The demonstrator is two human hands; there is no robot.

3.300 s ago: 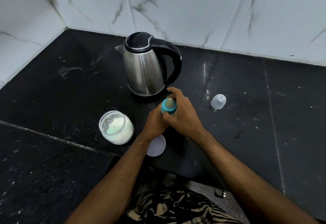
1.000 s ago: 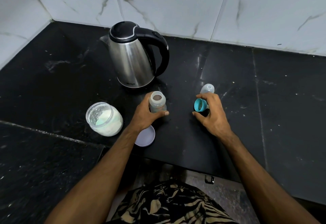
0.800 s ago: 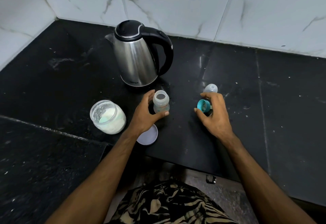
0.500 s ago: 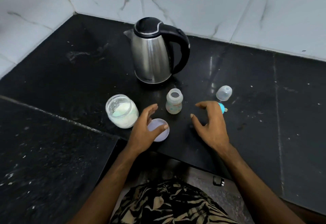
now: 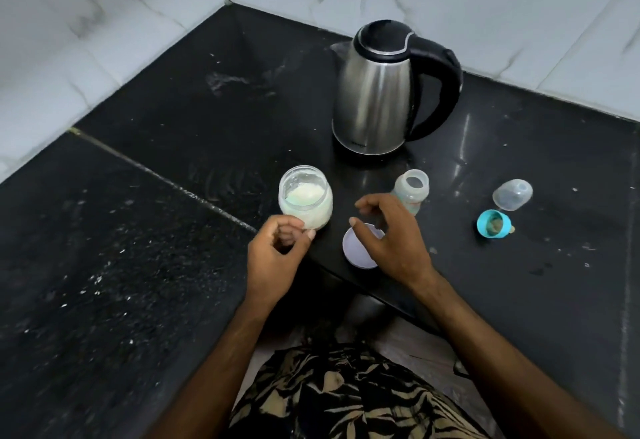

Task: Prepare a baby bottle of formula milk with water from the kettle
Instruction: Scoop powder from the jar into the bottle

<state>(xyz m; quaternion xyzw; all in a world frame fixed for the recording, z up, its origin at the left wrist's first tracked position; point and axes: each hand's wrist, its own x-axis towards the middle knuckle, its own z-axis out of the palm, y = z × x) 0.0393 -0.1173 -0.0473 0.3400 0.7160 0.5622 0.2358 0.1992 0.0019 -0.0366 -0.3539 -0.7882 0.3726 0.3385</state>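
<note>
The open baby bottle (image 5: 410, 193) stands upright on the black counter (image 5: 173, 265), in front of the steel kettle (image 5: 377, 92). Its teal ring with the teat (image 5: 493, 224) lies on its side to the right, beside the clear cap (image 5: 512, 194). An open glass jar of white formula powder (image 5: 304, 198) stands left of the bottle. My left hand (image 5: 275, 257) is at the jar's lower front with loosely curled fingers, the thumb tip touching the glass. My right hand (image 5: 391, 243) hovers with spread fingers over the jar's pale lid (image 5: 356, 253).
White marble-look tiled walls (image 5: 104, 23) close the corner behind and to the left. A seam crosses the counter at the left. The counter's front edge runs just under my wrists, with patterned clothing (image 5: 346, 400) below it.
My left hand let go of the bottle and moved left to the jar. My right hand left the teal ring on the counter and moved over the lid. The view swung left.
</note>
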